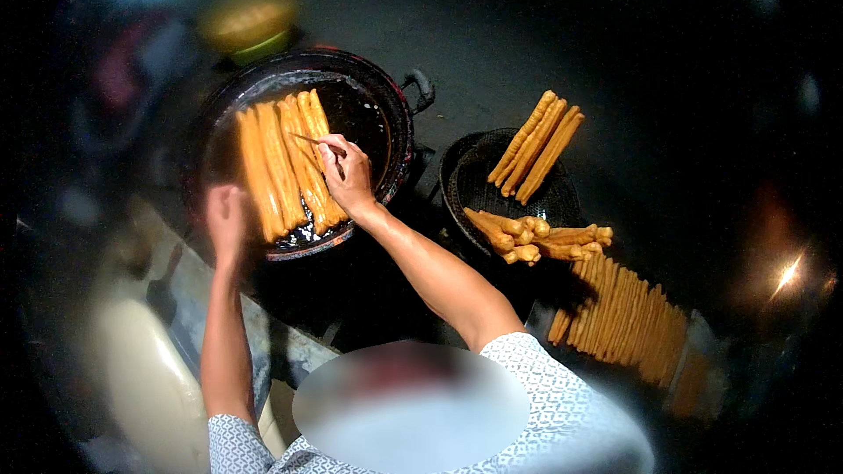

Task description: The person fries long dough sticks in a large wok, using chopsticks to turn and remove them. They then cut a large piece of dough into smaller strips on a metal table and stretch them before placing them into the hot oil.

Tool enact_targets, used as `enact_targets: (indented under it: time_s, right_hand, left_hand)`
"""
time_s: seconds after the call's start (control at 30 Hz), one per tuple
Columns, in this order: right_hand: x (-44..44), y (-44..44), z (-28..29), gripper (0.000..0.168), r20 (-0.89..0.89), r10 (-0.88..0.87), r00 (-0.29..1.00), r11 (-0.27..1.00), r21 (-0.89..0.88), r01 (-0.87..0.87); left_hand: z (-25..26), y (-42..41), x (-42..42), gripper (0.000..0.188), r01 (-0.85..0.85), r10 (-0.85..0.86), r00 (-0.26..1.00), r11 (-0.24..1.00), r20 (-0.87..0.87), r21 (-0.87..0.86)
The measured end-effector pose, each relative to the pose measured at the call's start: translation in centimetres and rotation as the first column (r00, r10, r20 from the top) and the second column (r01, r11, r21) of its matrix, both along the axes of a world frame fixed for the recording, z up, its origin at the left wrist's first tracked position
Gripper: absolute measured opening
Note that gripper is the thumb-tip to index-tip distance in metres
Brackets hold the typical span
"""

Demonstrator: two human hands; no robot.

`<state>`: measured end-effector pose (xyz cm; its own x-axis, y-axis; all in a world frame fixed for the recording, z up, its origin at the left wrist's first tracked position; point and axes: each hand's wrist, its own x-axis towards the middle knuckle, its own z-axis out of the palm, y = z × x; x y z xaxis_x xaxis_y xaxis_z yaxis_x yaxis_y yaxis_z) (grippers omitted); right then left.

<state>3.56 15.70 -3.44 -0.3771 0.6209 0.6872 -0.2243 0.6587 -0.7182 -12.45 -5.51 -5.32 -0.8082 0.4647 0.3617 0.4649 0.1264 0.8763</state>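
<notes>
Long golden fried dough sticks [267, 164] lie side by side in dark oil inside a round black wok [395, 164]. My right hand [346, 168] is over the right part of the wok, closed on a thin dark stick [304, 138], possibly one of a pair of chopsticks, whose tip reaches over the dough sticks. At the wok's lower left edge is my left hand [227, 210], blurred; whether it holds anything cannot be told.
Right of the wok, a black wire basket [474, 191] carries several fried dough sticks [537, 145]. More lie across its near rim, beside a long row [625, 316] at lower right. A yellow-green bowl [260, 46] stands behind the wok. Pale dough [145, 355] lies at lower left.
</notes>
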Motion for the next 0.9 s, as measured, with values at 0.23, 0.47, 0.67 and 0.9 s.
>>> enact_targets:
  time_s: [0.23, 0.47, 0.67, 0.9]
  right_hand:
    - [1.2, 0.3, 0.7, 0.019, -0.026, 0.123, 0.992, 0.96, -0.252, -0.125]
    - [1.1, -0.5, 1.0, 0.021, 0.105, 0.067, 0.992, 0.987, -0.151, -0.051]
    - [1.3, 0.4, 0.5, 0.02, 0.101, 0.093, 0.991, 0.985, -0.153, -0.077]
    - [1.3, -0.2, 0.4, 0.021, 0.094, 0.113, 0.989, 0.972, -0.219, -0.09]
  left_hand:
    - [0.3, 1.9, 1.0, 0.021, -0.036, 0.035, 0.999, 0.997, -0.02, -0.063]
    - [-0.5, 1.5, 1.3, 0.022, -0.078, 0.077, 0.997, 0.996, -0.031, -0.031]
    - [0.0, 2.4, 2.0, 0.024, -0.13, 0.13, 0.99, 0.991, -0.053, 0.009]
    - [-0.2, 2.2, 2.2, 0.026, -0.12, 0.12, 0.993, 0.991, -0.011, -0.066]
